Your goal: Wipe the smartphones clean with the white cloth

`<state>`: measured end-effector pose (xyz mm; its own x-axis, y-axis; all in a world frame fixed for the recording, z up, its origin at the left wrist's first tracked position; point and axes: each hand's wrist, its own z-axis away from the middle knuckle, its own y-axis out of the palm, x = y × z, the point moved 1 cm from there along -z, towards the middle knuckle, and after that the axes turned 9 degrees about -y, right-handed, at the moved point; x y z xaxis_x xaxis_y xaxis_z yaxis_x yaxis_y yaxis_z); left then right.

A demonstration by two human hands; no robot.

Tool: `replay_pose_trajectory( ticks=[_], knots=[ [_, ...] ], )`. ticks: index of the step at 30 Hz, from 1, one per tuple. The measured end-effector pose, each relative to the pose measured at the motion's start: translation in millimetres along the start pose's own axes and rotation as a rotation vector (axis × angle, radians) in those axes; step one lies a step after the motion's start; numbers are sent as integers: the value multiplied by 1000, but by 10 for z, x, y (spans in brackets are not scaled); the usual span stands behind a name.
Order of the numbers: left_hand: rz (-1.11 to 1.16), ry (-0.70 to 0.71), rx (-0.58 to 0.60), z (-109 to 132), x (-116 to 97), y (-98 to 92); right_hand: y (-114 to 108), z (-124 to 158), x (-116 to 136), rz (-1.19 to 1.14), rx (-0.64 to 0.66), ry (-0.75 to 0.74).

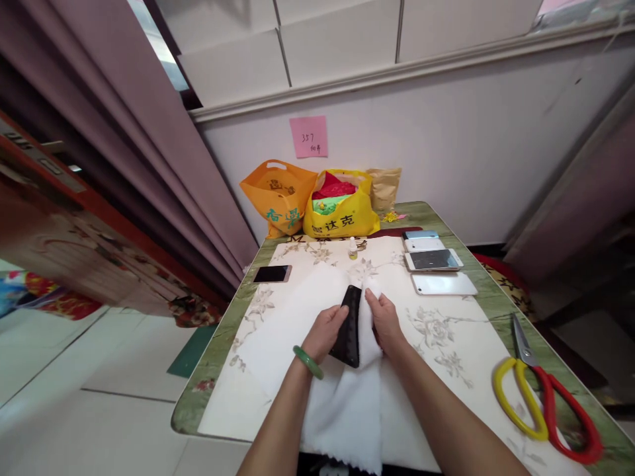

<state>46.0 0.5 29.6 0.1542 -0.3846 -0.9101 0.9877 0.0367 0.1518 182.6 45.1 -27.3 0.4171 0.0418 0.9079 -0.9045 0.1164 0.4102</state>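
My left hand (323, 332), with a green bangle at the wrist, grips the left edge of a black phone (350, 334) tilted above the table, its thumb on the black face. My right hand (387, 322) is closed on a white fluffy cloth (347, 410), pressing it along the phone's right side. The cloth hangs down past the near edge of the table. The phone's far side and several fingertips are hidden behind the phone and cloth.
On the table (191, 403), phones (444, 284) are stacked at right and another phone (272, 274) lies left. Large scissors (533, 390) rest at the near right. A small bottle (352, 248), an orange bag (278, 192), a yellow bag (342, 221) and a brown pouch (384, 188) stand behind.
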Motion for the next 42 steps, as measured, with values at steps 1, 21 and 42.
replay_pose_trajectory(
  ticks=[1, 21, 42],
  knots=[
    [30, -36, 40, 28, -22, -19, 0, -7, 1, -21, -5, 4],
    [687, 13, -275, -152, 177, 54, 27, 59, -17, 246, 329, -145],
    [408, 201, -414, -45, -111, -255, -48, -30, 51, 11, -45, -19]
  ],
)
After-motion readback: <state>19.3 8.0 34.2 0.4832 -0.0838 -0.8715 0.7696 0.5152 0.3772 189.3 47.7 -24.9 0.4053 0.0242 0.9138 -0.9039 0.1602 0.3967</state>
